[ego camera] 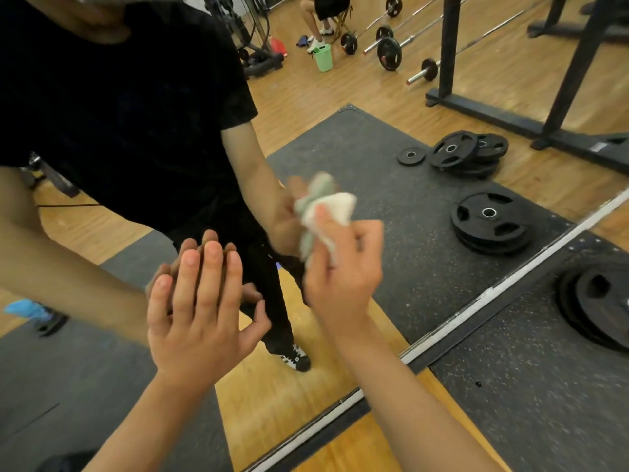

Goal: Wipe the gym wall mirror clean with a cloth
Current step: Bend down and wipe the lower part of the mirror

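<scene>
Cloth [326,212] on the mirror [374,158], right of the left hand [200,318].

At the mirror's [374,148] lower left my flat left hand [200,301] covers the glass; at its middle my right hand [340,264] and cloth [323,212] take another patch. The mirror's right stretch lies free. Weight plates [599,301] crowd the floor near its foot.

Soft, crumpled white-and-green cloth [326,212], smooth glossy glass wall mirror [340,131] (pale metal bottom trim [442,331]), matt speckled black rubber floor mat [527,386], lightly shiny light-brown wood floor [357,447].
</scene>
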A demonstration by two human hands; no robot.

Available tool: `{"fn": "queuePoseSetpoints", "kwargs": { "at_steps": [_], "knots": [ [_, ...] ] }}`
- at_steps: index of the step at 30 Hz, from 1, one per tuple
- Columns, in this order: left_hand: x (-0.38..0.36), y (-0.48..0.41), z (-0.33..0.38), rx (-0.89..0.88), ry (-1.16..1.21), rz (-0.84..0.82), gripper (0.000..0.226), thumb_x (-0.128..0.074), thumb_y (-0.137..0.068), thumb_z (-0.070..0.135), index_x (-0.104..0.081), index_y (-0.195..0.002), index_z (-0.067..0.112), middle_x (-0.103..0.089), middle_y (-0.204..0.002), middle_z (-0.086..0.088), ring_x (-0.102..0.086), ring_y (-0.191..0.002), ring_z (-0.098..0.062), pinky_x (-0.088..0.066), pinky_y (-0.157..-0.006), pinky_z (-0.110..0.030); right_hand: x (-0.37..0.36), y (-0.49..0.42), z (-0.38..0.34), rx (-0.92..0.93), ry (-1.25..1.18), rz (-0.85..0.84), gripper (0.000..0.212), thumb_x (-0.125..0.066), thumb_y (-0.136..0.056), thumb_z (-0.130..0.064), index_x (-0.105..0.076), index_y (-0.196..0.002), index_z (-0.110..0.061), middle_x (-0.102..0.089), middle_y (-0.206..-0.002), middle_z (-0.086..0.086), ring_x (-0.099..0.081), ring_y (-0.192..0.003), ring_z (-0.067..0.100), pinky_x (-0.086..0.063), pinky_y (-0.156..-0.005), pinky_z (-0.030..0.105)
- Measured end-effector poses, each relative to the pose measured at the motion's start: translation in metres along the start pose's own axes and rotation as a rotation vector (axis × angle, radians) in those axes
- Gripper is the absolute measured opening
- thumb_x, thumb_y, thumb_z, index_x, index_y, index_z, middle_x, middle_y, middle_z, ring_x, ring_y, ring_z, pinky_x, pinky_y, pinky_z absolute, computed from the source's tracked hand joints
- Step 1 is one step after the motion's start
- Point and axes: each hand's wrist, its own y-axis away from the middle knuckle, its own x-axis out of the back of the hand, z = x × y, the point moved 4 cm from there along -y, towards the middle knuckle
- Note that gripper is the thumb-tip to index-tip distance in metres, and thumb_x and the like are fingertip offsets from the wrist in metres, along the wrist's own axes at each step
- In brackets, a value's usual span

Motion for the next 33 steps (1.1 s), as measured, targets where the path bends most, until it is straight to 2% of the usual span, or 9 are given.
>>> {"fn": "queuePoseSetpoints", "kwargs": {
  "at_steps": [4, 7, 11, 16, 20, 23, 27, 31, 33],
  "knots": [
    [-0.002, -0.002, 0.001, -0.006, -0.027, 0.001, 0.092, -0.062, -0.089, 0.053, -0.039, -0.160, 0.000, -0.017, -0.174, -0.020, -0.012, -0.162, -0.035, -0.010, -0.132, -0.049, 0.034, 0.005, 0.092, -0.559, 0.143, 0.180, 0.022, -0.059, -0.094, 0.003, -0.068, -0.113, -0.006, -0.050, -0.106, 0.002, -0.059, -0.096, 0.020, -0.039, -0.075, 0.006],
    [-0.001, -0.001, 0.001, 0.000, -0.027, 0.002, 0.092, -0.062, -0.089, 0.053, -0.038, -0.160, 0.000, -0.017, -0.174, -0.020, -0.012, -0.162, -0.035, -0.010, -0.132, -0.048, 0.034, -0.003, 0.109, -0.998, 0.078, 0.385, 0.023, -0.055, -0.099, -0.002, -0.066, -0.118, -0.008, -0.052, -0.110, 0.001, -0.062, -0.109, 0.027, -0.044, -0.080, 0.016],
    [-0.001, 0.000, 0.002, 0.005, -0.010, 0.013, 0.095, -0.065, -0.086, 0.054, -0.039, -0.160, 0.000, -0.021, -0.173, -0.019, -0.016, -0.162, -0.035, -0.012, -0.132, -0.048, 0.002, -0.030, -0.003, -0.497, -0.051, 0.267, 0.026, -0.058, -0.092, 0.003, -0.068, -0.115, -0.005, -0.048, -0.103, 0.000, -0.054, -0.090, 0.001, -0.041, -0.078, 0.009],
    [0.000, 0.000, 0.001, 0.001, 0.014, 0.007, 0.097, -0.066, -0.085, 0.054, -0.038, -0.161, 0.000, -0.021, -0.173, -0.019, -0.017, -0.162, -0.034, -0.012, -0.132, -0.048, -0.004, -0.018, -0.029, 0.128, -0.019, -0.030, 0.026, -0.053, -0.103, -0.001, -0.078, -0.106, 0.001, -0.044, -0.090, 0.005, -0.042, -0.075, 0.013, -0.035, -0.072, 0.014],
    [-0.001, -0.001, 0.002, 0.003, -0.014, 0.018, 0.092, -0.062, -0.088, 0.052, -0.039, -0.160, 0.000, -0.022, -0.173, -0.019, -0.016, -0.162, -0.035, -0.013, -0.132, -0.049, 0.047, -0.003, 0.110, -0.561, 0.204, 0.193, 0.023, -0.062, -0.089, 0.004, -0.072, -0.104, -0.009, -0.052, -0.101, 0.001, -0.056, -0.089, 0.012, -0.051, -0.080, 0.033],
    [-0.001, -0.001, 0.001, -0.001, -0.001, 0.019, 0.092, -0.062, -0.089, 0.052, -0.038, -0.161, 0.000, -0.020, -0.173, -0.019, -0.015, -0.162, -0.035, -0.012, -0.132, -0.049, 0.048, -0.011, 0.144, -1.084, 0.074, 0.477, 0.020, -0.058, -0.097, -0.005, -0.068, -0.106, -0.019, -0.058, -0.108, 0.000, -0.065, -0.107, 0.023, -0.049, -0.086, 0.028],
    [-0.001, 0.000, 0.001, -0.001, 0.000, 0.017, 0.091, -0.061, -0.090, 0.052, -0.038, -0.161, 0.000, -0.019, -0.174, -0.019, -0.014, -0.162, -0.035, -0.011, -0.132, -0.049, 0.018, -0.039, 0.041, -0.619, 0.046, 0.399, 0.027, -0.059, -0.094, 0.002, -0.070, -0.117, -0.008, -0.048, -0.102, -0.006, -0.052, -0.088, -0.002, -0.038, -0.077, 0.008],
    [-0.001, 0.000, 0.000, 0.005, 0.007, 0.018, 0.088, -0.061, -0.090, 0.051, -0.041, -0.159, 0.000, -0.021, -0.173, -0.020, -0.016, -0.162, -0.035, -0.012, -0.132, -0.049, 0.006, -0.028, -0.029, 0.214, -0.001, -0.074, 0.024, -0.056, -0.103, 0.000, -0.077, -0.114, -0.003, -0.051, -0.087, 0.009, -0.049, -0.073, 0.018, -0.040, -0.066, 0.020],
    [-0.001, 0.001, 0.001, 0.008, -0.004, 0.023, 0.088, -0.061, -0.090, 0.051, -0.042, -0.159, -0.001, -0.021, -0.173, -0.020, -0.016, -0.162, -0.036, -0.012, -0.132, -0.049, 0.015, -0.027, 0.007, 0.205, 0.070, -0.056, 0.025, -0.057, -0.103, -0.002, -0.078, -0.113, -0.009, -0.050, -0.088, 0.012, -0.048, -0.073, 0.019, -0.041, -0.064, 0.024]
  ]
}}
